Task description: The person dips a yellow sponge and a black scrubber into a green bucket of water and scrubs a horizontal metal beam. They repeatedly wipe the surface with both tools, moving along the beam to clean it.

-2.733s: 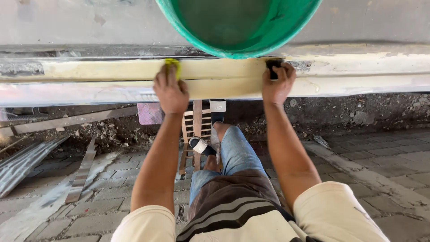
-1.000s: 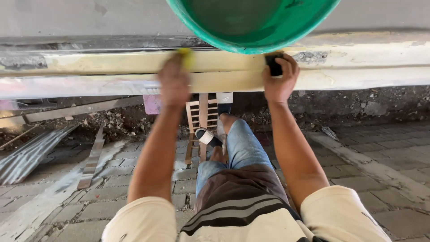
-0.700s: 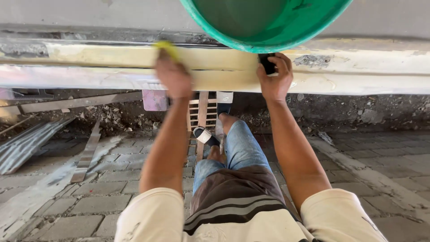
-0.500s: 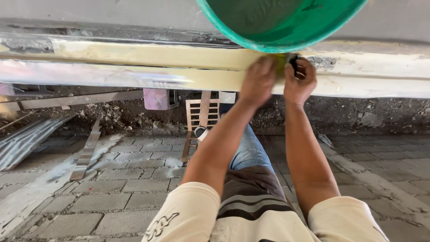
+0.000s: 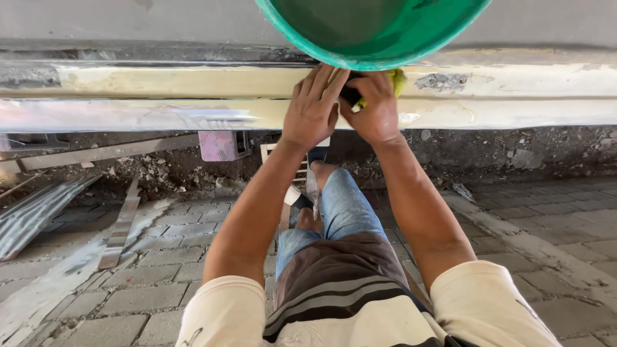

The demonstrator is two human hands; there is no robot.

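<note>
Both my hands meet on a long cream-painted ledge [image 5: 160, 80], right under a green bucket [image 5: 385, 32]. My right hand [image 5: 374, 112] is closed around a small dark block [image 5: 350, 96] and a yellow sponge [image 5: 397, 80] that sticks out past its fingers. My left hand [image 5: 312, 109] lies flat against the ledge with fingers spread, its fingertips touching the dark block and the right hand. The bucket's rim hides the tips of my left fingers.
I stand high up on a wooden ladder [image 5: 283, 193], legs in blue jeans. Far below lie grey paving stones [image 5: 160, 276], metal strips [image 5: 122, 218], a corrugated sheet [image 5: 32, 218], a pink box [image 5: 222, 144] and rubble along the wall's foot.
My left hand carried the yellow sponge rightward along the ledge to the right hand. The sponge now shows at the right hand, and the left hand's fingers are spread.
</note>
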